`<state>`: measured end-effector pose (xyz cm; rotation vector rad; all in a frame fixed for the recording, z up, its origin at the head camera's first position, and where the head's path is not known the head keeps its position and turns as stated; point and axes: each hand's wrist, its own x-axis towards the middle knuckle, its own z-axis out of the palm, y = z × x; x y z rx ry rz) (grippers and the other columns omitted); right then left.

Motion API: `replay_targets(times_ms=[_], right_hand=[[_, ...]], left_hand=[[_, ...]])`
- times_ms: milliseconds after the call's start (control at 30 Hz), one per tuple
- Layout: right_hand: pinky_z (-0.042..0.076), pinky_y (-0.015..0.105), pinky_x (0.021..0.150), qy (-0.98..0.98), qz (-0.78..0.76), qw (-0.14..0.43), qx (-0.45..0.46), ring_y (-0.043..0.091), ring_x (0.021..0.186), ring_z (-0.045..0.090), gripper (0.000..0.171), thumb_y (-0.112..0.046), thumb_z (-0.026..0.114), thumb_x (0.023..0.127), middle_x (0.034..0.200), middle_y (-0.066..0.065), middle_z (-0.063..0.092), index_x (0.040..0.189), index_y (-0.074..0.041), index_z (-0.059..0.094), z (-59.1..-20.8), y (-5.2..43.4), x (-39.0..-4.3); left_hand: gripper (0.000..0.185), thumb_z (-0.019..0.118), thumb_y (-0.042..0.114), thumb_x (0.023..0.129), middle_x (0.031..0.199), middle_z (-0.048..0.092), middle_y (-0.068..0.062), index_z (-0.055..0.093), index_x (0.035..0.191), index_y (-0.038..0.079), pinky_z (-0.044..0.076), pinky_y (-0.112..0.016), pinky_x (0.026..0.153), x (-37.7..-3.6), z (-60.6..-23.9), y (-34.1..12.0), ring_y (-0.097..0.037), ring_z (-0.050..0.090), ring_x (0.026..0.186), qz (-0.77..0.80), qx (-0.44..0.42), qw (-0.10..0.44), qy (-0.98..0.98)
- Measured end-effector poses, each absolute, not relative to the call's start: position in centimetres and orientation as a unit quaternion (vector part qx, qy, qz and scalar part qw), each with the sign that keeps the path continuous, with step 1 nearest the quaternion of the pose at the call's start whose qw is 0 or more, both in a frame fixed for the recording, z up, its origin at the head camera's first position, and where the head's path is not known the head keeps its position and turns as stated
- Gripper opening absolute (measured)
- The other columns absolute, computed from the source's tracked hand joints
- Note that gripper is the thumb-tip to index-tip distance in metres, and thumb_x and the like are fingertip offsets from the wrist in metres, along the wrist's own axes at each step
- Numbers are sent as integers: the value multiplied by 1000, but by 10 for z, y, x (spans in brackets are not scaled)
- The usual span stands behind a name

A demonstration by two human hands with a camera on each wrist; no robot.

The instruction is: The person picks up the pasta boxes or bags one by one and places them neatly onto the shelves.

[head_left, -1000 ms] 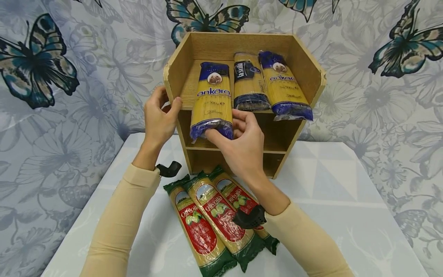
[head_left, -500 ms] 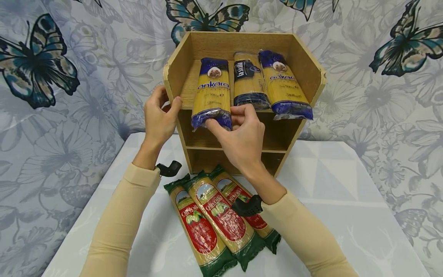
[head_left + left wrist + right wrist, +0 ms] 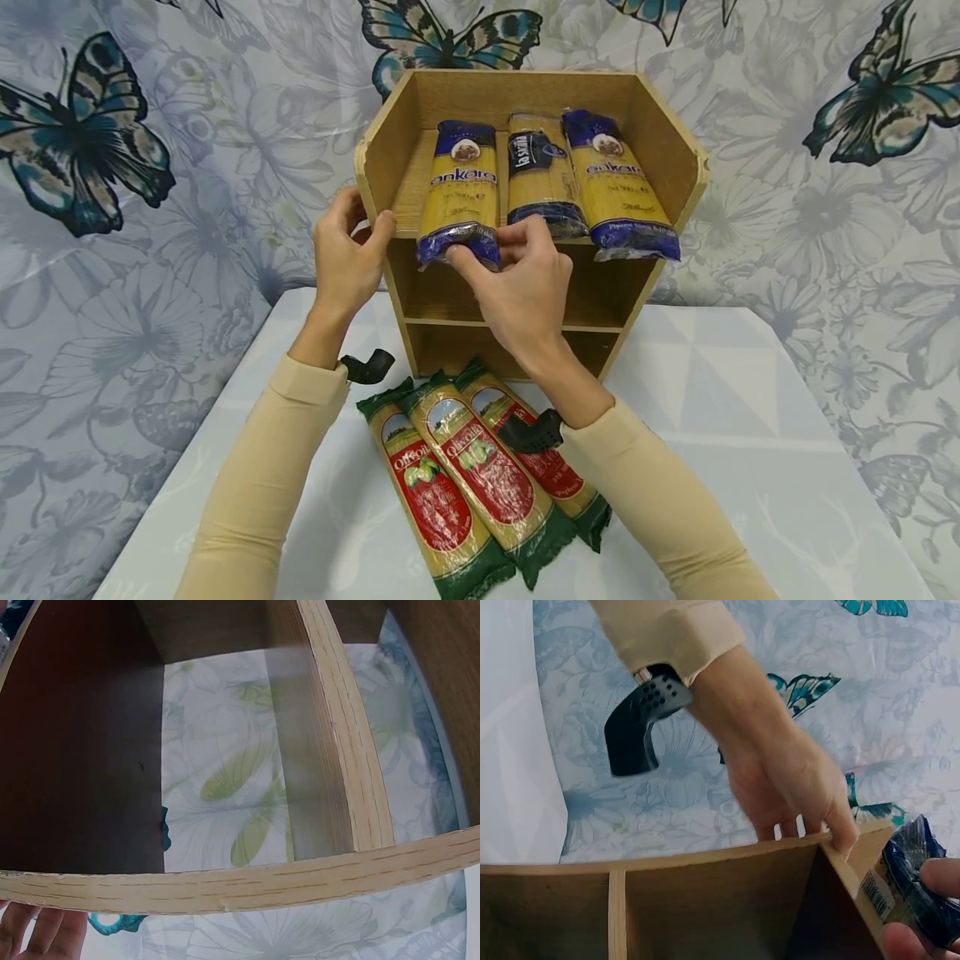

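Note:
My right hand (image 3: 525,287) pinches the lower end of a yellow-and-blue Ankara spaghetti pack (image 3: 459,196), thumb on top. The pack lies along the left part of the wooden shelf unit's (image 3: 525,87) top tier, its lower end jutting past the front edge. With thumb and fingers my left hand (image 3: 348,258) grips the unit's left side edge. In the right wrist view, the spaghetti pack (image 3: 907,881) shows its barcode beside my right thumb, and the left hand (image 3: 799,780) holds the side board. Fingertips (image 3: 45,934) of the left hand show below the board (image 3: 225,891) in the left wrist view.
A La Sicilia spaghetti pack (image 3: 542,175) and another Ankara pack (image 3: 622,183) lie on the top tier, to the right. Three green-ended Olivoilà spaghetti packs (image 3: 487,471) lie on the white table (image 3: 712,467) before the unit. Butterfly-patterned cloth (image 3: 217,167) hangs behind.
My right hand has pushed the Ankara pack upward and back, farther onto the top tier. The left hand keeps its grip on the unit's side; the other packs stay put.

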<state>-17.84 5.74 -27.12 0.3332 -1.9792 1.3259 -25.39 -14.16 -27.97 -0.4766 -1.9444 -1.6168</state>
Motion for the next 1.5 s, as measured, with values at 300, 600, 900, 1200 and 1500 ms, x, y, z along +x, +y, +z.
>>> replay_targets(times_ms=[300,600,900,1200,1500], right_hand=[[50,29,50,-765,484,403,136,12,58,63,42,-24,87,82,73,9,70,99,2,58,-274,58,-188],[53,31,55,-764,462,433,127,16,62,66,42,-27,90,79,70,10,68,89,0,59,-272,57,-197],[52,31,52,-769,444,444,122,16,58,64,45,-31,91,77,65,9,65,82,-2,57,-269,55,-202],[51,32,51,-772,430,452,122,17,57,65,47,-34,91,77,65,9,64,82,-2,57,-269,57,-202],[53,32,55,-774,437,441,121,18,60,66,45,-32,91,78,67,10,66,84,-1,59,-271,58,-200]], left_hand=[[31,63,8,95,111,67,-15,65,124,-1,56,-32,90,-255,-281,-142,-21,67,105,-603,-179,283,-724],[32,64,8,95,113,68,-15,65,125,-1,56,-33,91,-256,-281,-142,-21,66,106,-603,-180,285,-723],[31,63,6,95,112,67,-16,64,125,-2,56,-36,91,-255,-280,-143,-21,66,106,-605,-180,288,-721],[31,62,6,95,112,67,-15,64,124,-2,56,-34,91,-255,-279,-142,-22,66,107,-602,-178,288,-724],[31,62,6,95,111,68,-15,65,125,-2,57,-31,88,-255,-280,-141,-20,67,104,-598,-182,290,-725]])
